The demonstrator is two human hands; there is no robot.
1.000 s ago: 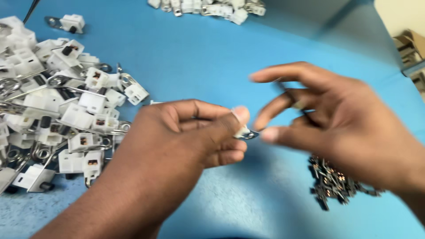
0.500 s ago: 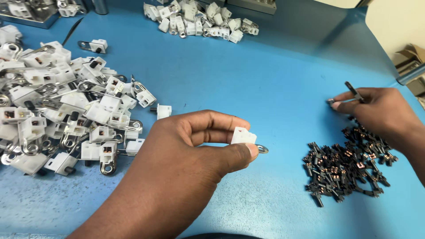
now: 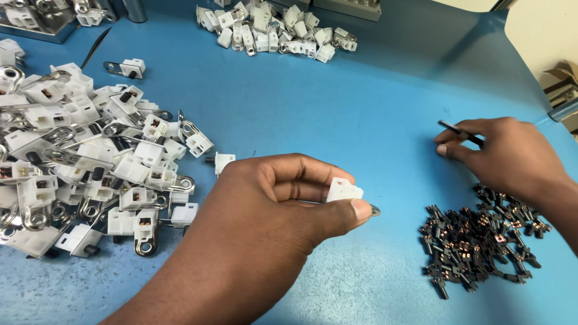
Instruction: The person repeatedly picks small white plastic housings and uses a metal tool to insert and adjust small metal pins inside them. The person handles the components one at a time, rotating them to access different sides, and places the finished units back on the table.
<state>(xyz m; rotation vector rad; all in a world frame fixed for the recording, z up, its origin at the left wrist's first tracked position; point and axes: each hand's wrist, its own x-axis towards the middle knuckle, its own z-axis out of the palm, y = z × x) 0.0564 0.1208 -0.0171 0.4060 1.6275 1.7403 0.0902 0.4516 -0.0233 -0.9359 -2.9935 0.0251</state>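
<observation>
**White housing pinched at centre, dark pin held off to the right**

A small white plastic housing [image 3: 344, 190] is being pinched in the left hand [image 3: 289, 204], thumb closed against curled fingers, a bit of metal showing just past the thumb tip. It is being held low over the blue work surface [image 3: 361, 108], near the middle of the view. Well apart from it, the right hand [image 3: 506, 156] is being kept down on the surface, its fingers drawn together around a thin dark pin [image 3: 460, 132] — its tip is sticking out to the left.

Just below that hand, a heap of small dark metal parts [image 3: 475, 241] is lying. To the left, a large pile of white housings with metal rings [image 3: 90, 162] is spread out, one stray piece [image 3: 223, 161] lying between pile and left hand. A smaller white cluster [image 3: 277, 30] is sitting at the far edge. A cardboard box [image 3: 560, 81] is partly showing at the right — beyond the surface.
</observation>
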